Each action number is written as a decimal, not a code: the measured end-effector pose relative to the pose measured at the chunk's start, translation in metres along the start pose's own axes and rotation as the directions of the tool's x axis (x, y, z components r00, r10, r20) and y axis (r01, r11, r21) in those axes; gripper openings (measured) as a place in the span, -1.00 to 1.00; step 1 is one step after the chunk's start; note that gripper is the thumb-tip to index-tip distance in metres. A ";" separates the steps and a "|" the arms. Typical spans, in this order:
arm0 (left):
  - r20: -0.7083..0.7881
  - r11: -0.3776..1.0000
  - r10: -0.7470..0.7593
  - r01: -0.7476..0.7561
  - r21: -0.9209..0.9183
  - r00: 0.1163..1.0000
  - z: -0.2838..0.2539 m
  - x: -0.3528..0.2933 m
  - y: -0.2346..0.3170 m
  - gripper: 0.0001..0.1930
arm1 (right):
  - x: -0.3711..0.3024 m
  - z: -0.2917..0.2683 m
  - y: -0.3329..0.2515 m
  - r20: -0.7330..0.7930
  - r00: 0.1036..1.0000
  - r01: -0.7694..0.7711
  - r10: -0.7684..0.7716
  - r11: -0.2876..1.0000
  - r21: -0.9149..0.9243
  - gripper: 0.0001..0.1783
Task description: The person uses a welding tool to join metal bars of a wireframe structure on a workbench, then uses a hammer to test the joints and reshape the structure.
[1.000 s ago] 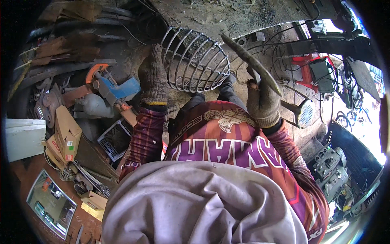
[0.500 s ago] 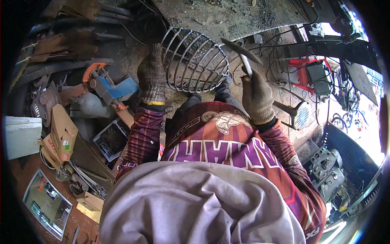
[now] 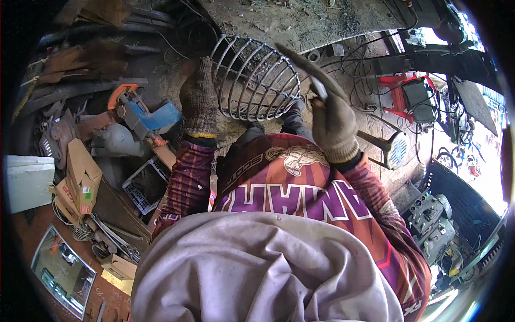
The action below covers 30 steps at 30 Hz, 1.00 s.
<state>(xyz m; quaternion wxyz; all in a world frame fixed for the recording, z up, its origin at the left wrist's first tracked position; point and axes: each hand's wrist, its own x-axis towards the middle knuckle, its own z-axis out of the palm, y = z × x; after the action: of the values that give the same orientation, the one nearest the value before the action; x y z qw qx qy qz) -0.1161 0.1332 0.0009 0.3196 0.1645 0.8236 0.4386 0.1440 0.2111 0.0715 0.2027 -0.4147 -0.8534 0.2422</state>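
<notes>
A curved cage [image 3: 256, 78] of welded metal rods stands in front of me, above my feet. My left hand [image 3: 199, 99], in a dirty knit glove, is closed at its left rim; the fingertips are partly hidden. Off the cage's right side, my gloved right hand [image 3: 335, 126] is closed round the short pale handle of what looks like a chipping hammer [image 3: 303, 63]. Its long, dark, pointed head is blurred and reaches up-left near the cage's upper right edge. I cannot tell whether it touches the rods.
At left are a blue and orange machine [image 3: 153, 118], a black crate [image 3: 145, 185] and a cardboard box [image 3: 78, 177]. A red stool [image 3: 394, 88], loose cables and a round-topped metal stand [image 3: 396, 150] are at right. A metal sheet [image 3: 300, 19] lies beyond the cage.
My right hand has shifted slightly left, and the hammer head has swung toward the cage. The left hand and the cage have barely moved.
</notes>
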 end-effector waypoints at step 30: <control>0.019 0.980 -0.119 0.121 -0.158 0.993 -0.001 -0.008 0.018 -0.40 | 0.003 -0.005 -0.010 -0.014 0.999 -0.050 0.051 0.997 0.064 -0.68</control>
<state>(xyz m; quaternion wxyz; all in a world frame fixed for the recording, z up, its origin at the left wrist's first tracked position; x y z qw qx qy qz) -0.1112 0.1388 0.0195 0.3614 0.0907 0.7930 0.4820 0.1388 0.2089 0.0819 0.2162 -0.4312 -0.8329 0.2713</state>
